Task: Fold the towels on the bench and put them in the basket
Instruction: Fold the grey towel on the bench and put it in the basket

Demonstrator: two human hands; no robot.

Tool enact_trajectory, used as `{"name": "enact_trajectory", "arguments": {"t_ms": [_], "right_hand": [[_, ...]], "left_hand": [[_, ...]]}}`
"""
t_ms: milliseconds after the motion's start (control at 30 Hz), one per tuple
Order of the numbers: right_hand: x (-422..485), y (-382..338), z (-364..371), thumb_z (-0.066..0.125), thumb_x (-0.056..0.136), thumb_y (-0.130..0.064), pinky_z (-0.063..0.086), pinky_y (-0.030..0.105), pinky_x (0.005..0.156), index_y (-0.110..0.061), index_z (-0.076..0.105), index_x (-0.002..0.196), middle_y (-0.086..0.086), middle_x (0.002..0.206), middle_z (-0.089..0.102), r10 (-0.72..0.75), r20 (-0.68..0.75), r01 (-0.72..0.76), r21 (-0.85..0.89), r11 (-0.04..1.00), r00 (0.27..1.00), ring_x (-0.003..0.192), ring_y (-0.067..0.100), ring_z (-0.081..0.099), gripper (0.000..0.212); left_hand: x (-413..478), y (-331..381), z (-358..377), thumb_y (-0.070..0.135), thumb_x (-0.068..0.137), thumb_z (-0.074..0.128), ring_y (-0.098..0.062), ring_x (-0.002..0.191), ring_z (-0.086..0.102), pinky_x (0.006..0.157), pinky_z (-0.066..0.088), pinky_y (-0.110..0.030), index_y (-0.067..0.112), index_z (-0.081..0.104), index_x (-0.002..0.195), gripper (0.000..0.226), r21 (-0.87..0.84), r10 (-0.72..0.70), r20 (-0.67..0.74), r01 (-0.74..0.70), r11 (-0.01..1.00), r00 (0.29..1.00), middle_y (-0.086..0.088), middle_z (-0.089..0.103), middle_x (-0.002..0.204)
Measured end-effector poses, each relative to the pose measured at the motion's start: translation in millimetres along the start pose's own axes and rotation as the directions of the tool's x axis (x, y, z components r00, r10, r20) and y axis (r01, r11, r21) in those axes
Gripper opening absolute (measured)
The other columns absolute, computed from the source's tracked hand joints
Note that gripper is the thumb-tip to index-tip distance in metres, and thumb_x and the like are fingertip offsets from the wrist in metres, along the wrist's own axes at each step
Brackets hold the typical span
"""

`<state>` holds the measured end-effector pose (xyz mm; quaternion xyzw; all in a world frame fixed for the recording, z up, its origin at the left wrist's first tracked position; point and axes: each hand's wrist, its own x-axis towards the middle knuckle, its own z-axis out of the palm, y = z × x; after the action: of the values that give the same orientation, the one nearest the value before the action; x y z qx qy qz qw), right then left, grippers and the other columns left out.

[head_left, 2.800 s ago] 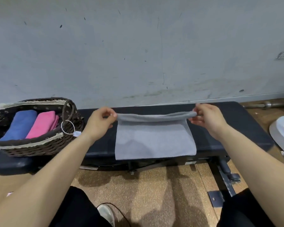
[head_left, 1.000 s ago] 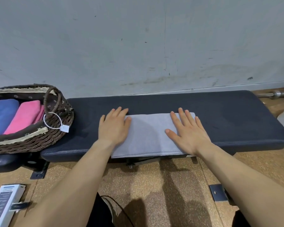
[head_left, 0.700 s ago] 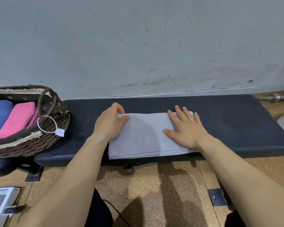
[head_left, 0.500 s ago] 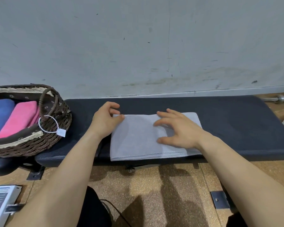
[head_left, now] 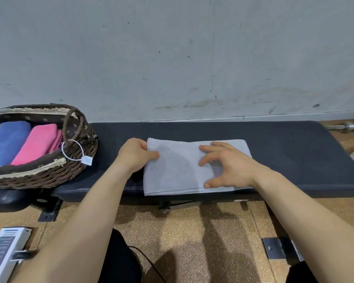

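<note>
Grey towel (head_left: 179, 172) pinched by left grip (head_left: 136, 155), under right grip (head_left: 228, 166).

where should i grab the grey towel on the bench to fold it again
Probably grip the short left edge of the flat folded grey cloth towel from the left, where the left hand pinches it; the right hand presses its right half onto the black padded bench.

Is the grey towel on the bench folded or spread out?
Folded: the grey towel lies flat on the bench, two layered edges showing along its near side. The left hand pinches its left edge.
</note>
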<state>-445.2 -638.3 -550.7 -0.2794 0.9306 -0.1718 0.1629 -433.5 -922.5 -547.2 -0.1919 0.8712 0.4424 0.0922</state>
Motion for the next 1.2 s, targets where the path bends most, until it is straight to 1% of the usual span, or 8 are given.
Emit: {"name": "enact_trajectory", "arguments": {"t_ms": [167, 333, 533, 633, 800, 967, 1100, 1200], "right_hand": [[3, -5, 6, 0.077, 0.072, -0.059, 0.018, 0.032, 0.121, -0.044, 0.063, 0.12, -0.019, 0.161, 0.024, -0.016, -0.04, 0.018, 0.037, 0.999, 0.999, 0.151, 0.009, 0.01, 0.052], [13, -16, 12, 0.076, 0.075, -0.055, 0.018, 0.031, 0.12, -0.043, 0.061, 0.123, -0.017, 0.162, 0.024, -0.006, -0.023, 0.006, 0.009, 1.0, 1.0, 0.151, 0.014, 0.011, 0.051], [31, -46, 32, 0.076, 0.076, -0.056, 0.02, 0.032, 0.12, -0.041, 0.06, 0.123, -0.013, 0.162, 0.027, -0.032, -0.073, 0.036, 0.056, 0.998, 0.997, 0.151, 0.019, 0.014, 0.052], [34, -55, 32, 0.072, 0.078, -0.059, 0.019, 0.032, 0.121, -0.04, 0.061, 0.126, -0.011, 0.161, 0.029, -0.047, -0.076, 0.051, 0.054, 0.997, 0.996, 0.15, 0.02, 0.017, 0.053], [12, -29, 5, 0.066, 0.089, -0.047, 0.036, 0.034, 0.108, -0.033, 0.068, 0.117, -0.006, 0.134, 0.057, 0.056, -0.217, -0.027, 0.134, 0.991, 0.975, 0.13, 0.021, 0.044, 0.032], [-27, 18, -14, 0.072, 0.086, -0.039, 0.051, 0.03, 0.08, -0.03, 0.065, 0.118, -0.011, 0.093, 0.058, 0.266, -0.221, -0.227, 0.186, 0.956, 0.938, 0.085, 0.009, 0.058, 0.033], [-47, 33, -4, 0.074, 0.084, -0.044, 0.051, 0.031, 0.081, -0.035, 0.055, 0.133, -0.013, 0.093, 0.058, 0.322, -0.063, -0.307, 0.176, 0.935, 0.945, 0.084, 0.007, 0.058, 0.054], [-50, 33, 5, 0.072, 0.086, -0.045, 0.048, 0.03, 0.076, -0.035, 0.052, 0.137, -0.014, 0.091, 0.056, 0.325, -0.078, -0.309, 0.168, 0.936, 0.943, 0.085, 0.009, 0.057, 0.056]], "left_hand": [[-10, 1, 2, 0.031, 0.09, 0.068, -0.02, 0.093, 0.068, 0.085, 0.058, -0.047, 0.02, 0.058, 0.094, 0.015, -0.074, 0.049, -0.028, -0.051, 0.996, 0.998, 0.001, 0.07, 0.098], [-13, 2, -4, 0.034, 0.091, 0.066, -0.019, 0.094, 0.065, 0.08, 0.056, -0.04, 0.023, 0.055, 0.099, 0.018, -0.078, 0.106, -0.135, -0.117, 0.99, 0.985, 0.0, 0.066, 0.1], [-18, 10, -24, 0.026, 0.088, 0.073, -0.023, 0.091, 0.073, 0.079, 0.059, -0.037, 0.011, 0.07, 0.108, 0.025, -0.455, 0.019, -0.112, -0.069, 0.888, 0.994, -0.007, 0.075, 0.1], [-23, 22, -26, 0.024, 0.087, 0.074, -0.025, 0.091, 0.074, 0.08, 0.06, -0.038, 0.01, 0.072, 0.108, 0.025, -0.529, 0.044, -0.069, -0.073, 0.846, 0.997, -0.009, 0.077, 0.097], [-29, 57, 4, 0.03, 0.084, 0.074, -0.008, 0.077, 0.069, 0.069, 0.051, -0.022, 0.024, 0.07, 0.091, 0.01, -0.225, 0.171, -0.245, -0.227, 0.947, 0.954, 0.008, 0.072, 0.078], [-38, 84, 56, 0.028, 0.08, 0.07, -0.021, 0.077, 0.069, 0.074, 0.058, -0.038, 0.027, 0.061, 0.074, 0.01, 0.005, 0.286, -0.177, -0.29, 0.957, 0.942, 0.004, 0.071, 0.074], [-40, 98, 93, 0.023, 0.083, 0.065, -0.02, 0.077, 0.055, 0.071, 0.044, -0.028, 0.031, 0.058, 0.085, 0.011, 0.197, 0.305, -0.14, -0.275, 0.941, 0.942, 0.006, 0.062, 0.083], [-41, 105, 116, 0.018, 0.085, 0.061, -0.024, 0.08, 0.055, 0.074, 0.044, -0.029, 0.021, 0.059, 0.086, 0.003, 0.315, 0.317, -0.099, -0.272, 0.909, 0.943, -0.005, 0.067, 0.085]]}}
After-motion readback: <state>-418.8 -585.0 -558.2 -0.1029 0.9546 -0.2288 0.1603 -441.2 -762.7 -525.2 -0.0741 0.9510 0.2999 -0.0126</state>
